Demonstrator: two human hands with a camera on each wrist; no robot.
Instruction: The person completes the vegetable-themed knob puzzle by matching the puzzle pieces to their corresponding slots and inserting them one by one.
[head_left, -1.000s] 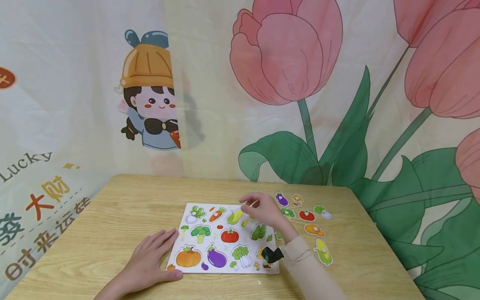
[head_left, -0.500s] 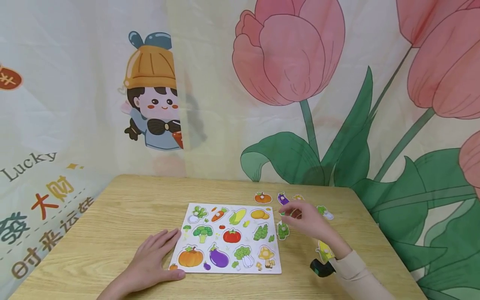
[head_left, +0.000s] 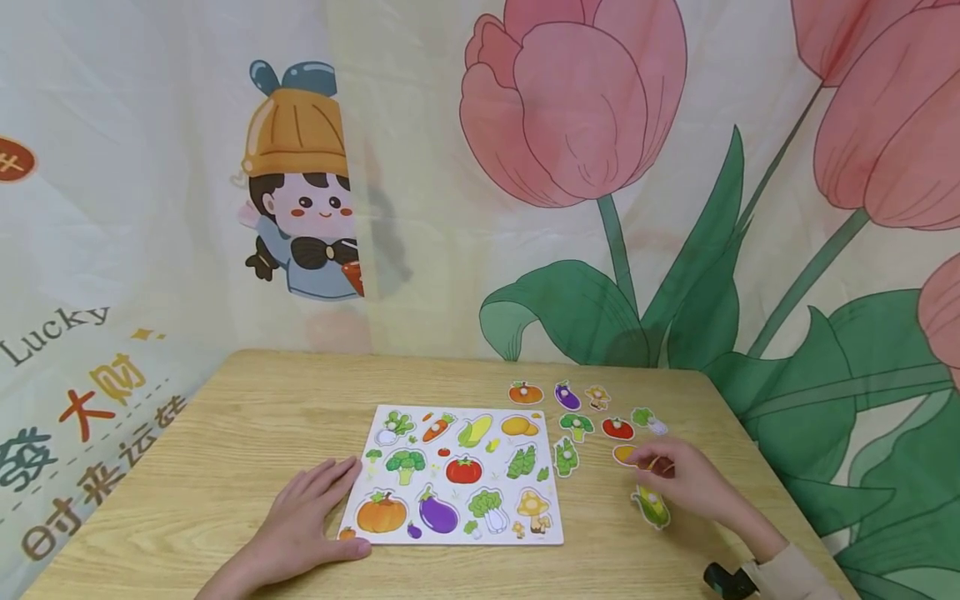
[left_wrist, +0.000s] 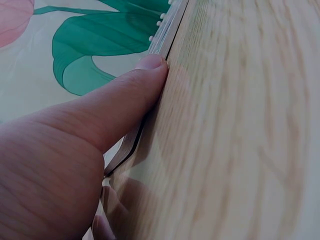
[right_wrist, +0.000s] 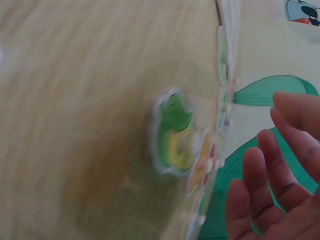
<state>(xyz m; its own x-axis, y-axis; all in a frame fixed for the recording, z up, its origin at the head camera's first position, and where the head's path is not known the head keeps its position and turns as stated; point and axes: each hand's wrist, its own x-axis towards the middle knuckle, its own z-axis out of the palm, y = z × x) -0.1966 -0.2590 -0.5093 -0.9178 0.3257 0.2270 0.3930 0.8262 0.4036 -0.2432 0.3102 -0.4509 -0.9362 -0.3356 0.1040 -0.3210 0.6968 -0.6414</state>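
A white vegetable puzzle board (head_left: 498,525) lies flat in the head view, with a radish piece (head_left: 392,432) and a carrot piece (head_left: 438,429) set in its top row. My left hand (head_left: 307,517) rests at the board's left edge, fingers spread and thumb at the near corner; the left wrist view has that thumb (left_wrist: 120,102) against the board's side. My right hand (head_left: 693,483) hovers empty above the loose corn piece (head_left: 651,510), fingertips overlapping the potato piece (head_left: 624,454). In the right wrist view its fingers are loosely bent, apart from the corn piece (right_wrist: 175,137).
Loose knobbed pieces lie right of the board: a pumpkin (head_left: 526,393), an eggplant (head_left: 567,396), a mushroom (head_left: 597,397), a broccoli (head_left: 577,427), a tomato (head_left: 617,428), a cabbage (head_left: 648,421) and a green vegetable (head_left: 566,457). A printed curtain hangs behind the wooden table (head_left: 300,392).
My right hand has moved from above the board's top right, across the loose pieces, to the corn piece at the right. My left hand has stayed at the board's edge.
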